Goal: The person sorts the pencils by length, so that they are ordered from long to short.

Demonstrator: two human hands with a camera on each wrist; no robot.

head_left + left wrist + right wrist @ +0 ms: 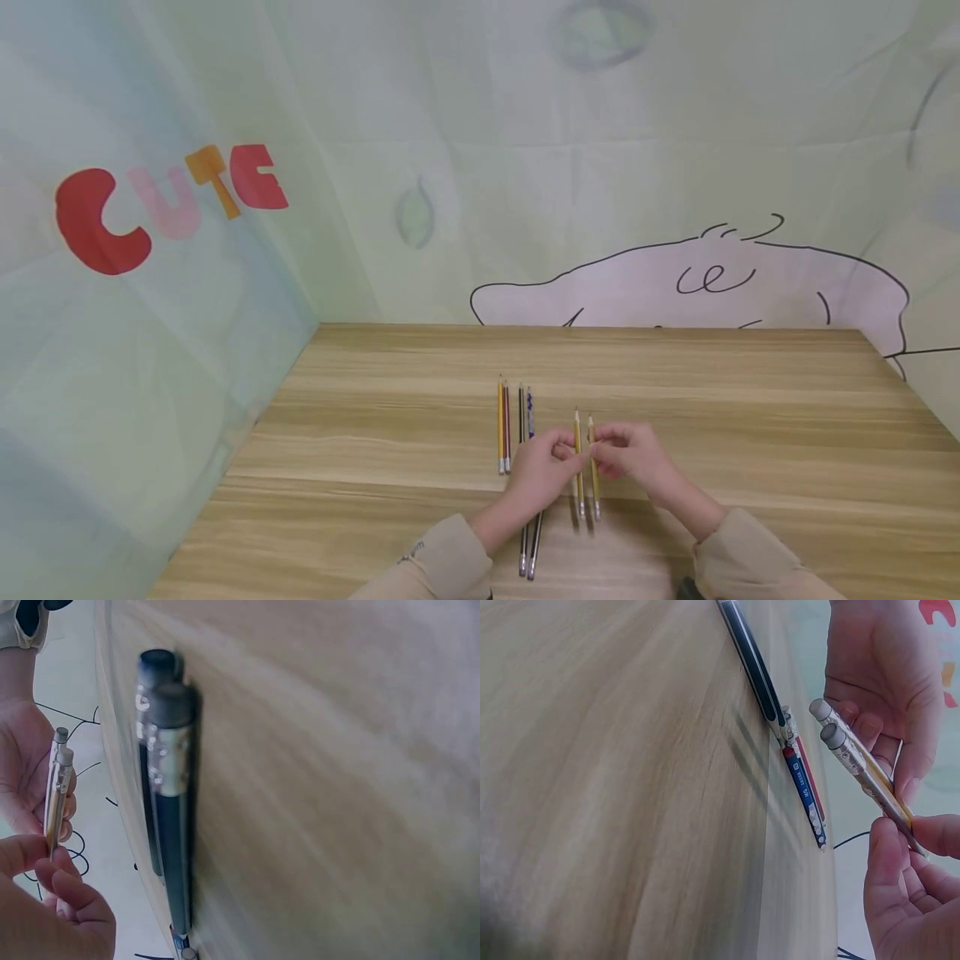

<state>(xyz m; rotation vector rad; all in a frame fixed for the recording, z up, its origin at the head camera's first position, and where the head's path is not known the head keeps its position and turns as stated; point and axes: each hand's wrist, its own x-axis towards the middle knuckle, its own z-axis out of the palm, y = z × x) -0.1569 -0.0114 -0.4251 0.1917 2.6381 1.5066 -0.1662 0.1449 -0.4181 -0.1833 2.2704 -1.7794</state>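
Note:
Between my thumb and fingers my left hand [542,468] pinches one yellow pencil [579,487]. My right hand [639,457] pinches a second yellow pencil [596,487] just to its right. Both are held side by side above the table, points away and eraser ends toward me, their shadows falling below. Grey erasers [832,735] show close together in the right wrist view. Under my left forearm lie two dark pencils [174,847], with metal bands and dark erasers. Part of their length is hidden by the left hand and wrist.
Left of my hands, an orange-yellow pencil [501,425] and a dark red pencil [507,429] lie side by side on the wood-grain table [750,400]. Beyond my left hand is a blue patterned pencil [530,408]. A printed cloth [360,208] rises behind the table and at its left.

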